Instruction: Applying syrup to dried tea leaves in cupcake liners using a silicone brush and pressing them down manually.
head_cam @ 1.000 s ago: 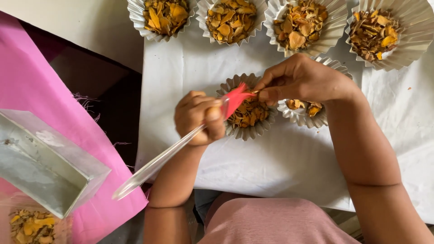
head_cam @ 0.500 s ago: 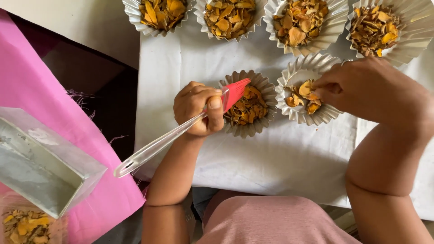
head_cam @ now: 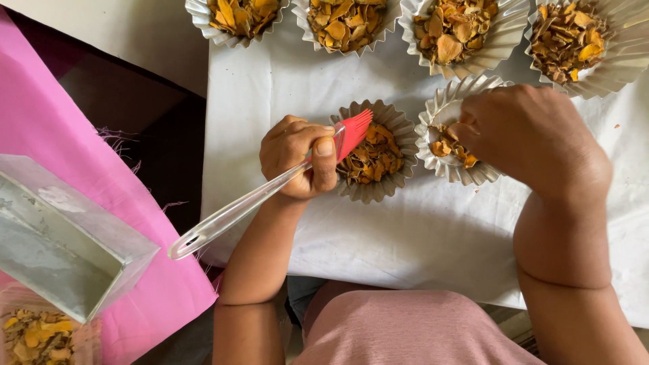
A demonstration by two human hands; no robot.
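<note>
While the left hand (head_cam: 297,157) clenches a clear-handled red silicone brush (head_cam: 270,186) mid-frame over one fluted foil cup of dried orange chips (head_cam: 374,157), the right hand (head_cam: 531,138) pinches chips in the neighbouring foil cup (head_cam: 451,138).

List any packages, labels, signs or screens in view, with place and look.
No labels, signs or screens.
Foil cups: six pleated silver holders of orange-brown chips on the white sheet; right hand in one.
Metal tin: rectangular, grey, lower left on pink cloth.
Left hand holds a red brush.
</note>
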